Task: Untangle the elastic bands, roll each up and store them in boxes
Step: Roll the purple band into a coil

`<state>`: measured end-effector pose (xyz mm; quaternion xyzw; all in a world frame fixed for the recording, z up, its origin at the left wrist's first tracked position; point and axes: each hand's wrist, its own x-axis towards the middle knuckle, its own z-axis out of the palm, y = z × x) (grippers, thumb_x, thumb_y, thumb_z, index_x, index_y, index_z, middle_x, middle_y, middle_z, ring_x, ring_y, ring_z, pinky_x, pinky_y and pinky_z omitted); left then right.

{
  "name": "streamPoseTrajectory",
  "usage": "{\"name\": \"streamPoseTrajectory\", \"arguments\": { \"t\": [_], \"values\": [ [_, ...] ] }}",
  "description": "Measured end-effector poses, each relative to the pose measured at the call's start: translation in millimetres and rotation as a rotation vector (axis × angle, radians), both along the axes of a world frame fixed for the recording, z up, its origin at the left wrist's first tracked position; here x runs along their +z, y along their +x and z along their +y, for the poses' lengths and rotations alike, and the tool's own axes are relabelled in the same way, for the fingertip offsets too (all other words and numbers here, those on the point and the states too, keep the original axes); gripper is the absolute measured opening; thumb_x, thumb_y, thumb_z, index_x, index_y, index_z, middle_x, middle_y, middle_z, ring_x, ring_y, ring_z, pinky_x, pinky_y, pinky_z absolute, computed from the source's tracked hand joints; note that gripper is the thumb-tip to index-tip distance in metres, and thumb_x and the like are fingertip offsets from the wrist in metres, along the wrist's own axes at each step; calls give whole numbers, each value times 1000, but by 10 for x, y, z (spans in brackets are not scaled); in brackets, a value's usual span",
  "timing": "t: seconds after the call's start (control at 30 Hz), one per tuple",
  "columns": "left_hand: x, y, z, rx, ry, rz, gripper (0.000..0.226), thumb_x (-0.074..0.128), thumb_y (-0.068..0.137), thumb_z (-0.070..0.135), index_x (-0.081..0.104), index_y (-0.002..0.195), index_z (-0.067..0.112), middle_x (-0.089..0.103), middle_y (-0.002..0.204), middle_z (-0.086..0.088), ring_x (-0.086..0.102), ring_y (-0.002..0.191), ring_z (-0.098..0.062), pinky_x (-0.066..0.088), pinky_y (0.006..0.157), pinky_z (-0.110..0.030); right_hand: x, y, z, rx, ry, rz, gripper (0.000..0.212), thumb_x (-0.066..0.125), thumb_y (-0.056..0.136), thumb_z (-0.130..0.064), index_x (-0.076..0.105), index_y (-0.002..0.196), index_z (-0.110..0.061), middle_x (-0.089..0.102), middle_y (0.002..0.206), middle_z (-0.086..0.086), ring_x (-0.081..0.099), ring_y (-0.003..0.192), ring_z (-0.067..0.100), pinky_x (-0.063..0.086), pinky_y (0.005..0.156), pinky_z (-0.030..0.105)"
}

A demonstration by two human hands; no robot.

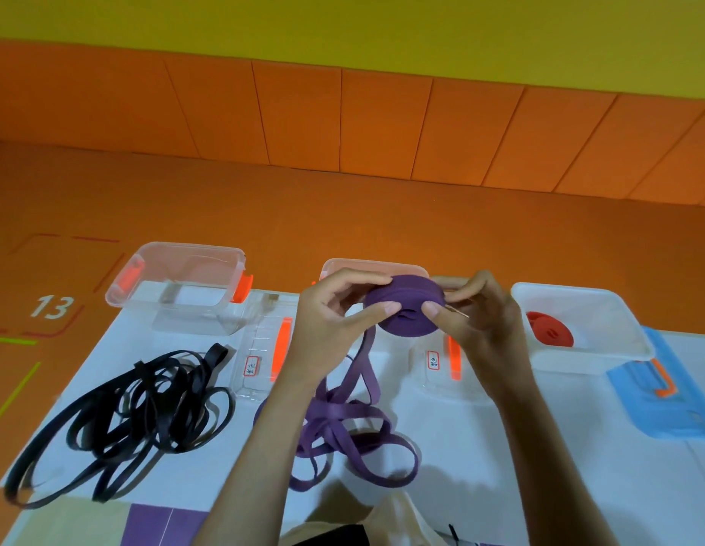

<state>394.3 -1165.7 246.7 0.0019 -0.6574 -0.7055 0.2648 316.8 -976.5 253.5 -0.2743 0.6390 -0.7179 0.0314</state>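
White surface, orange floor, orange/yellow wall; left hand & right hand: grip clenched on purple roll.

purple band roll, black band tangle, red roll, blue lid

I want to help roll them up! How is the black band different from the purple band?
The black band is dark; the purple band is purple. The black band lies all loose in a tangle on the table; the purple band is partly wound into a roll. Nobody touches the black band, while the left hand and right hand hold the purple band's roll. Both are long, flat strips.
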Motion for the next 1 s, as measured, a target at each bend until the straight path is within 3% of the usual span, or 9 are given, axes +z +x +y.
{"name": "streamPoseTrajectory", "arguments": {
  "t": [0.1, 0.17, 0.33, 0.47, 0.57, 0.63, 0.7, 0.87, 1.0],
  "values": [
    [14, -23, 37, 5, 0, 21, 32, 90, 79, 1, 80, 100, 22, 81, 109, -2, 76, 108, -21, 60, 91, -29, 47, -17, 51, -37, 23, 14, 30, 88, 79, -15, 60, 87, -22, 75, 98, 21, 73, 89, 40, 60, 72, 43],
    [18, -31, 46, -26, -1, 11, 30, 88, 81, 1, 81, 101, 22, 80, 111, 0, 75, 109, -19, 59, 91, -26, 58, -15, 87, -54, 17, 54, 29, 86, 81, -23, 64, 98, -29, 74, 98, 13, 73, 86, 34, 60, 68, 40],
    [-1, -15, -25, -87, -27, -35, 36, 83, 85, -3, 83, 104, 29, 80, 110, 4, 75, 105, -13, 56, 90, -20, -13, -28, 134, 39, 46, 25, 40, 77, 92, -13, 69, 129, -27, 76, 114, 9, 74, 103, 32, 65, 79, 41],
    [-23, -26, 19, -84, -86, -31, 37, 84, 87, 7, 81, 106, 38, 80, 110, 8, 75, 108, -18, 58, 93, -24, -21, -75, 143, 54, 254, 50, 28, 83, 87, -10, 70, 109, -20, 73, 109, -2, 75, 104, 23, 65, 72, 53],
    [-39, -31, 61, -101, -118, -66, 35, 83, 89, 13, 78, 111, 39, 79, 114, 8, 74, 113, -20, 57, 97, -25, -17, -85, 143, -71, 373, 125, 31, 90, 78, -17, 67, 92, -30, 75, 97, -9, 76, 94, 20, 64, 69, 54],
    [-47, -35, 36, -113, -101, -86, 31, 84, 89, 15, 78, 114, 34, 79, 114, 8, 74, 112, -18, 57, 96, -24, 14, -63, 142, -108, 329, 115, 27, 90, 73, -29, 69, 87, -37, 77, 94, -8, 76, 93, 23, 64, 71, 52],
    [-67, -37, -3, -135, -89, -107, 32, 86, 87, 15, 80, 115, 30, 80, 115, 7, 75, 111, -17, 57, 96, -24, 24, -49, 137, -113, 238, 111, 24, 89, 71, -30, 71, 85, -39, 78, 93, -3, 77, 92, 22, 65, 70, 48],
    [-99, -6, 3, -87, -11, -89, 41, 89, 81, 3, 82, 112, 29, 81, 113, 4, 76, 108, -16, 58, 91, -21, 30, -37, 122, -69, 159, 105, 23, 86, 75, -15, 67, 86, -22, 78, 102, 11, 77, 99, 27, 66, 74, 43],
    [-21, -5, 50, -36, -56, -24, 47, 90, 81, 9, 78, 113, 42, 80, 112, 10, 75, 107, -12, 57, 91, -20, 135, -121, 134, 44, 347, 187, 32, 84, 78, -30, 57, 86, -15, 79, 107, 5, 76, 98, 23, 64, 68, 46]
  ]
}}
